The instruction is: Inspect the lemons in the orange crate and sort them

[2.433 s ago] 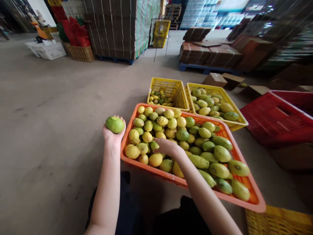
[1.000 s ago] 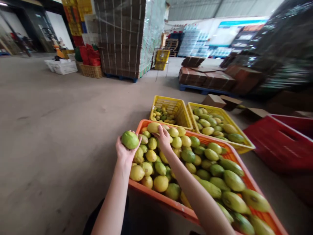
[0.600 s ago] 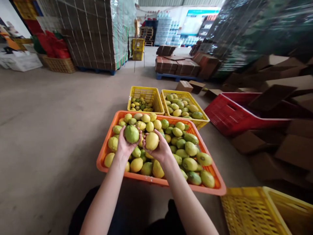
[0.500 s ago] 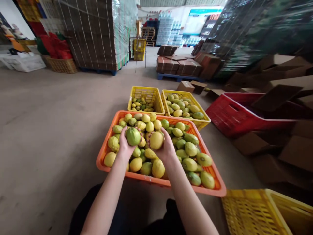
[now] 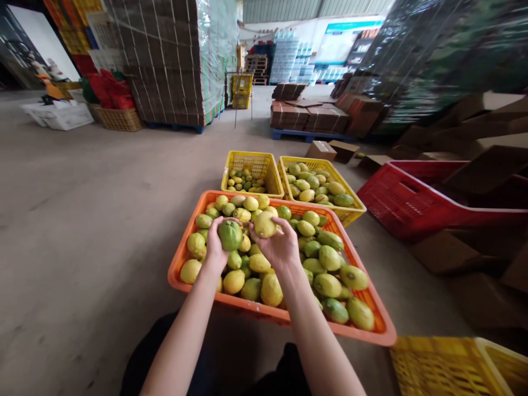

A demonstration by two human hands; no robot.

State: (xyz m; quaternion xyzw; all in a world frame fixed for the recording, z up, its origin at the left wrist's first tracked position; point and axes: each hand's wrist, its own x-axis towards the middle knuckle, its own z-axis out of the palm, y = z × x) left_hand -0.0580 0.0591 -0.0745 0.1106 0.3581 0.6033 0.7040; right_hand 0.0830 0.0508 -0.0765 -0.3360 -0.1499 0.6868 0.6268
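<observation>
My left hand (image 5: 215, 242) is closed around a round green fruit (image 5: 230, 235). Just to its right, my right hand (image 5: 281, 242) grips a pale yellow fruit (image 5: 265, 224) by its sides. Both are held over an orange crate (image 5: 181, 257), which is filled with several green and yellow fruits. Behind it stand two yellow crates: the left one (image 5: 277, 175) has smaller fruits at its bottom, and the right one (image 5: 350, 215) is heaped with larger green-yellow fruits.
A red crate (image 5: 402, 206) lies to the right among open cardboard boxes (image 5: 449, 250). Another yellow crate (image 5: 437, 357) is at the lower right. Flattened cartons (image 5: 307, 116) rest on a blue pallet (image 5: 303, 135), and wrapped stacks rise behind.
The view has shifted, moving the scene slightly right and down. My right hand has turned and raised the yellow fruit a little; the green fruit is still in my left hand.
</observation>
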